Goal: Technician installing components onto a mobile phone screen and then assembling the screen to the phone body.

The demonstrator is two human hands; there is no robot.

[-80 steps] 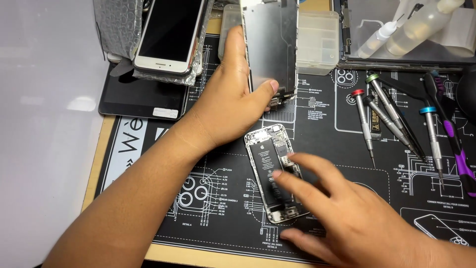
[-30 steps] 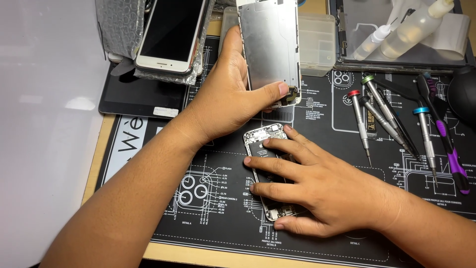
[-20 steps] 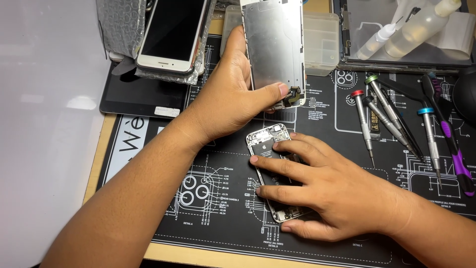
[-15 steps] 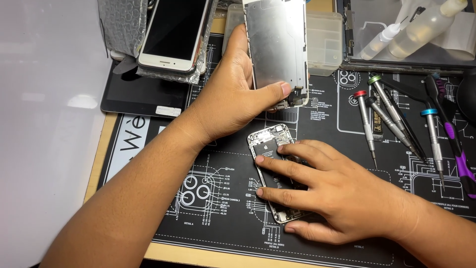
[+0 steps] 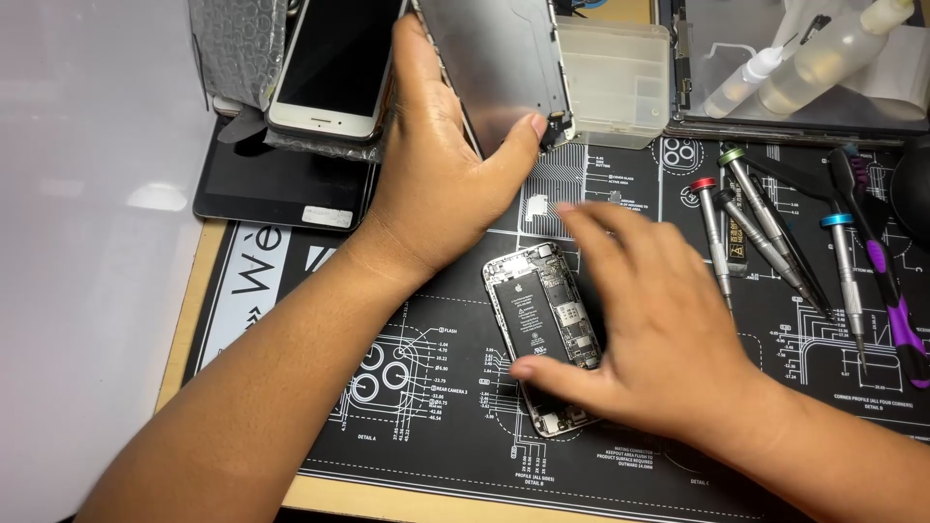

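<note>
An opened phone body [image 5: 538, 320] lies on the black repair mat [image 5: 387, 387], its battery and circuit board showing. My left hand [image 5: 436, 184] grips the detached screen panel [image 5: 499, 63], metal back facing me, tilted up above the phone's top end. My right hand [image 5: 649, 329] hovers over the phone body's right side, fingers spread and blurred; its thumb rests by the lower left edge of the phone body. Whether the fingers touch the board I cannot tell.
Several screwdrivers [image 5: 746, 232] lie on the mat to the right, one with a purple handle [image 5: 886, 281]. At the back stand a white phone [image 5: 334, 63] on a dark tablet [image 5: 271, 184], a clear plastic box [image 5: 615, 82] and dropper bottles [image 5: 775, 68].
My left hand has raised the screen panel higher and further back. My right hand has shifted off the phone body to its right, uncovering the battery and board.
</note>
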